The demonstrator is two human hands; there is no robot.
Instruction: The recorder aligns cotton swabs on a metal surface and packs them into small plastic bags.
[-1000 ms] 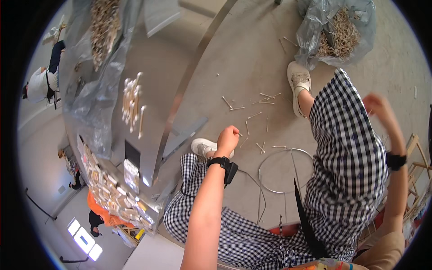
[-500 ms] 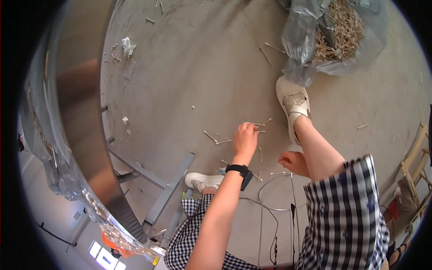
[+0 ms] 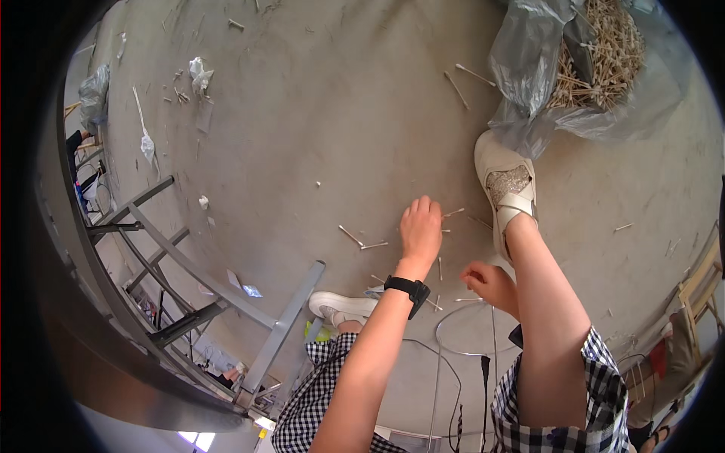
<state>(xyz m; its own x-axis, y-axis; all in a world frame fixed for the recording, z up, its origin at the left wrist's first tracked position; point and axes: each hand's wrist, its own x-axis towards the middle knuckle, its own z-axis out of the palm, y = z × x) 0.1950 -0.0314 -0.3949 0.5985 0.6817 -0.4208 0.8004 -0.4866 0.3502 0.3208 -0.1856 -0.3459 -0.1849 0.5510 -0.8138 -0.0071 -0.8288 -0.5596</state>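
A cotton swab shows just right of the left hand's fingers, its long axis running sideways from them; the right hand is farther off, its fingers curled. Whether either hand grasps anything, I cannot tell.

Loose cotton swabs, slender tan sticks with whitish tips, lie scattered flat on the floor. Two form an open V to the left of the left hand, their ends meeting or nearly so. Two more show at that hand's right edge, partly covered by it; whether it grips either is hidden. One lies lengthwise between the hands, another crosswise just below the right hand.
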